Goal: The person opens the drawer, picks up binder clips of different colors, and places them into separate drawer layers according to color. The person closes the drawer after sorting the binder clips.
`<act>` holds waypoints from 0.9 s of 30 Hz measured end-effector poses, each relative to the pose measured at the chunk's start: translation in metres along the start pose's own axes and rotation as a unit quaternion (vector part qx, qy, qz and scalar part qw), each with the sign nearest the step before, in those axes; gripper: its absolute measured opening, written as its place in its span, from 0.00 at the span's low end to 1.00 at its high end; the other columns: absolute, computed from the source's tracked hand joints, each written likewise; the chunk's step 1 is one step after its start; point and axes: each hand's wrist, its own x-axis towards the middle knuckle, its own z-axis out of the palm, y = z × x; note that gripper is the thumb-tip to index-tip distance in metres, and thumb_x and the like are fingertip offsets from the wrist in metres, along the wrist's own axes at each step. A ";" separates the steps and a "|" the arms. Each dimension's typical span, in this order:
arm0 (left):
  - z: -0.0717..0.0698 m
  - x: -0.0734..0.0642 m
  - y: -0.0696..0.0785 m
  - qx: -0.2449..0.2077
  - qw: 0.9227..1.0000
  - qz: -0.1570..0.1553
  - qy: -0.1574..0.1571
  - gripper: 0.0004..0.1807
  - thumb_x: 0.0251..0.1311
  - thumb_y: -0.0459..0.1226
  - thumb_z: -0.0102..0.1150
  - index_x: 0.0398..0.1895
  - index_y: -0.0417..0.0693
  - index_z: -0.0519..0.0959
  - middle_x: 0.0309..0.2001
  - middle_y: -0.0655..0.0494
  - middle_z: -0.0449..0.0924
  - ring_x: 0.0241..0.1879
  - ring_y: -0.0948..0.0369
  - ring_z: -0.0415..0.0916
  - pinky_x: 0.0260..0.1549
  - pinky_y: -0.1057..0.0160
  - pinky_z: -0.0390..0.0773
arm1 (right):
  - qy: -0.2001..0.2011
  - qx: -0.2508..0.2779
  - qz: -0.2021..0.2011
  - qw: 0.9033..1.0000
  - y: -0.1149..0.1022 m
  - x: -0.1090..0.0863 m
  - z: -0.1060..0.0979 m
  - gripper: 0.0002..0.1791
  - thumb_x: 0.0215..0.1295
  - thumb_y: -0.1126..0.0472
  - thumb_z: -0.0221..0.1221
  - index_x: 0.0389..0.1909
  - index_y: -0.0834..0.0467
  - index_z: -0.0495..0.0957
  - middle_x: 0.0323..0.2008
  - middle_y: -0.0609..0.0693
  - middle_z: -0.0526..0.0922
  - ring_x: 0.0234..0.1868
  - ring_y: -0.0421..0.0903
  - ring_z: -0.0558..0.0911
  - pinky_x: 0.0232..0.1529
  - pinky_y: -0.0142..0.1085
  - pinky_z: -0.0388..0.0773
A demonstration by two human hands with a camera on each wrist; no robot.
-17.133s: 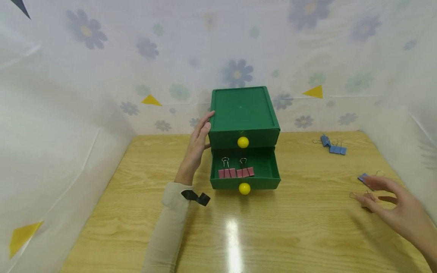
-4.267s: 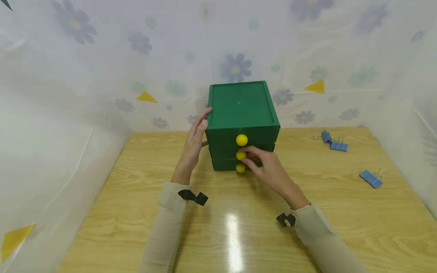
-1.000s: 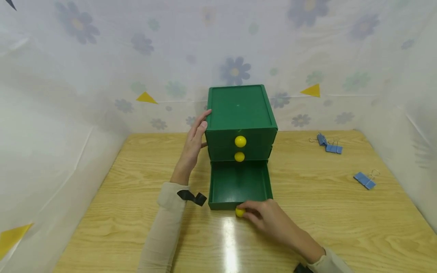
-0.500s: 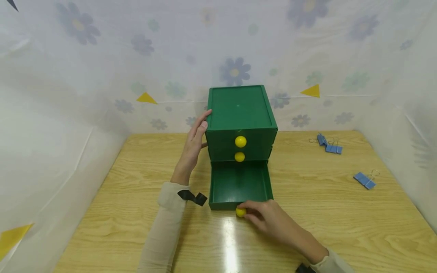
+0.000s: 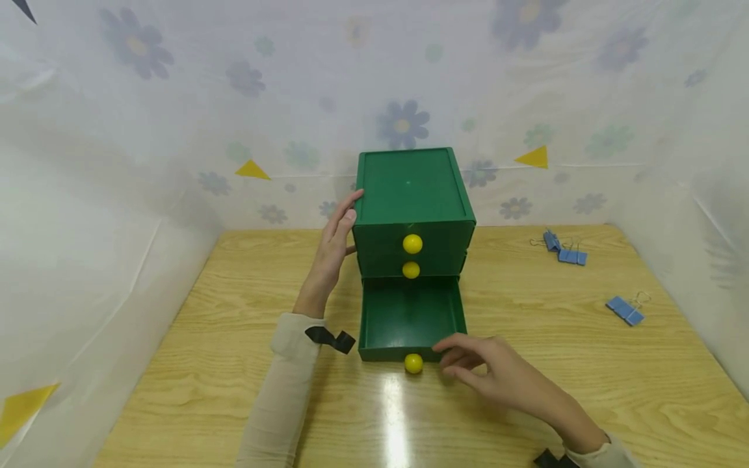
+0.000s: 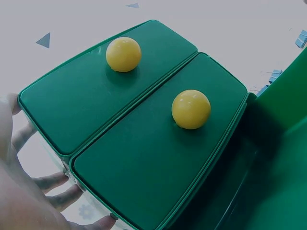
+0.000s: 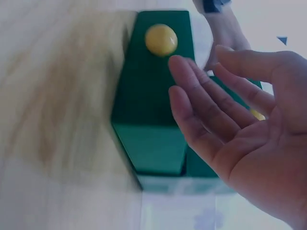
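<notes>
A green drawer cabinet with yellow ball knobs stands in the middle of the table. Its bottom drawer is pulled out and shows a bare green inside; the two drawers above are closed. My left hand rests against the cabinet's left side with its fingers extended, as the left wrist view also shows. Just right of the bottom drawer's yellow knob, my right hand holds nothing. Its fingers are loosely bent and apart from the knob. In the right wrist view, that palm faces the drawer front.
Two blue binder clips lie together at the back right of the wooden table. Another blue binder clip lies nearer the right edge. A pale flowered sheet encloses the table at the back and sides.
The pink binder clips were seen in the middle drawer, which was later closed. The bottom drawer was then pulled out. My right hand has just released its knob and moved right; my left stays put.
</notes>
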 end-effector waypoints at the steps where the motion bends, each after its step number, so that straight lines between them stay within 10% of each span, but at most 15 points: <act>1: 0.000 0.000 0.000 0.000 1.000 0.000 0.000 0.25 0.69 0.58 0.38 0.69 0.74 0.60 0.71 0.73 0.49 0.69 0.58 0.50 0.51 0.34 0.63 | 0.013 -0.004 -0.004 1.000 0.000 -0.002 -0.003 0.16 0.68 0.57 0.56 0.55 0.50 0.74 0.41 0.46 0.83 0.41 0.45 0.83 0.40 0.36 0.80; 9: -0.002 0.000 0.000 -0.002 1.000 0.000 0.000 0.24 0.71 0.55 0.37 0.69 0.74 0.60 0.71 0.73 0.48 0.70 0.58 0.49 0.51 0.34 0.63 | 0.138 -0.045 0.012 0.989 0.011 -0.020 -0.021 0.14 0.67 0.56 0.57 0.53 0.49 0.76 0.40 0.43 0.84 0.39 0.42 0.83 0.37 0.36 0.80; 27: 0.004 -0.010 0.026 0.002 1.000 0.002 -0.011 0.25 0.74 0.46 0.35 0.72 0.60 0.58 0.72 0.68 0.48 0.70 0.55 0.48 0.52 0.34 0.63 | 0.347 -0.095 0.072 0.930 0.049 -0.067 -0.067 0.19 0.64 0.63 0.60 0.56 0.53 0.76 0.45 0.47 0.80 0.43 0.36 0.79 0.38 0.24 0.76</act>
